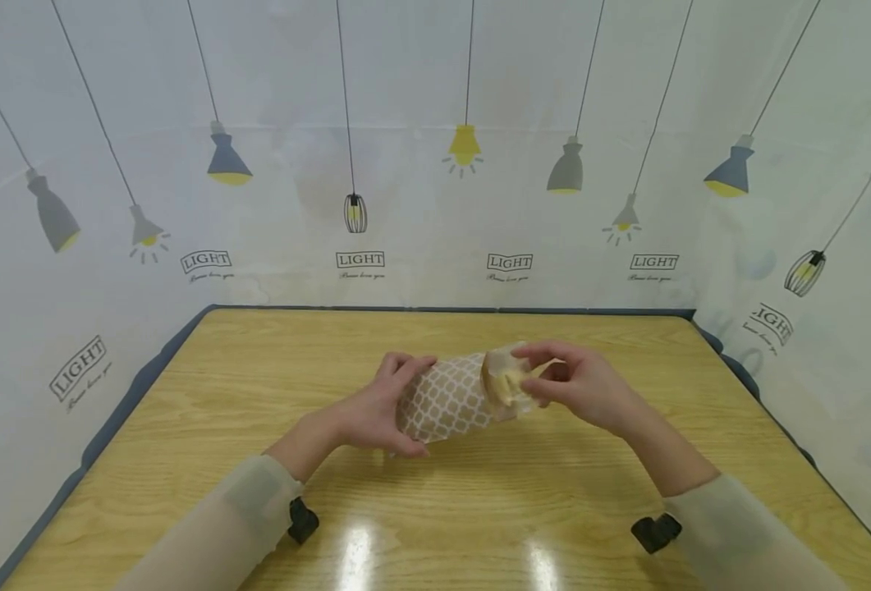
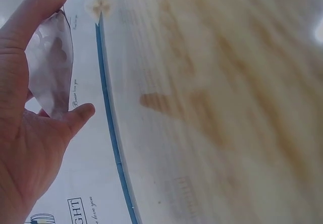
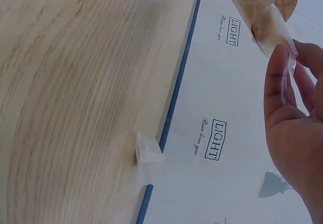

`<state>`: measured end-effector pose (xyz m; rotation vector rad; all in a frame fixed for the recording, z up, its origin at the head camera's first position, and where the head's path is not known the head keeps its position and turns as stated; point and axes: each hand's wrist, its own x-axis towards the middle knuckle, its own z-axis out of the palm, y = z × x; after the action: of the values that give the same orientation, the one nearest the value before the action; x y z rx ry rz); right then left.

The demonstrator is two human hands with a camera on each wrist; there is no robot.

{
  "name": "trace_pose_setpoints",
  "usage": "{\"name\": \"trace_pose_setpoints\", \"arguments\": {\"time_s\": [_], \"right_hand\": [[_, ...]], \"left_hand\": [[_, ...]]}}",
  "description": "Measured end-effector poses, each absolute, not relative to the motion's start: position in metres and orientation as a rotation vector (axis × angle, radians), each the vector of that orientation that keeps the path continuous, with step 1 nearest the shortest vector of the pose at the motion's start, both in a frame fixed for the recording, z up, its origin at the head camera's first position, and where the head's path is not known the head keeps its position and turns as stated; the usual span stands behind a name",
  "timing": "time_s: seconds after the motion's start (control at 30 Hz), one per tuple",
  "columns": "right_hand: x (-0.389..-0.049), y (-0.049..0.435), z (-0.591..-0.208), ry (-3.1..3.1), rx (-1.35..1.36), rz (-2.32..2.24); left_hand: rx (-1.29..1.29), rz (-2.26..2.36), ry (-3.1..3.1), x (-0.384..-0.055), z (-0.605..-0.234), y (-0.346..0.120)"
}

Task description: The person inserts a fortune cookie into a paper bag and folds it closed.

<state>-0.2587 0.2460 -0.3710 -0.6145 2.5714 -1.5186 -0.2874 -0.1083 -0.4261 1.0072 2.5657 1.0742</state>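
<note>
A tan paper bag [image 1: 446, 398] with a white lattice pattern is held over the middle of the table, its mouth toward the right. My left hand [image 1: 383, 410] grips it from the left, thumb along the near side and fingers at the far side. At the mouth, a pale yellowish item in a translucent wrapper [image 1: 506, 384] sticks out. My right hand [image 1: 586, 382] pinches that wrapper between thumb and fingers, as the right wrist view also shows. In the left wrist view the bag [image 2: 50, 57] lies between thumb and fingers. What the wrapper encloses I cannot tell.
The wooden table [image 1: 258, 361] has a dark blue edge along its back and sides. Behind it hangs a white curtain [image 1: 420, 49] printed with lamps. A small whitish folded piece [image 3: 150, 158] shows near the table edge in the right wrist view.
</note>
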Motion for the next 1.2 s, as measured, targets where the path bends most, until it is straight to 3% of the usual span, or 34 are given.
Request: {"name": "trace_pose_setpoints", "arguments": {"time_s": [1.2], "right_hand": [[-0.257,0.241,-0.388,2.673,-0.680,-1.324]], "left_hand": [[0.971,1.103,2.565,-0.287,-0.424,-0.107]]}}
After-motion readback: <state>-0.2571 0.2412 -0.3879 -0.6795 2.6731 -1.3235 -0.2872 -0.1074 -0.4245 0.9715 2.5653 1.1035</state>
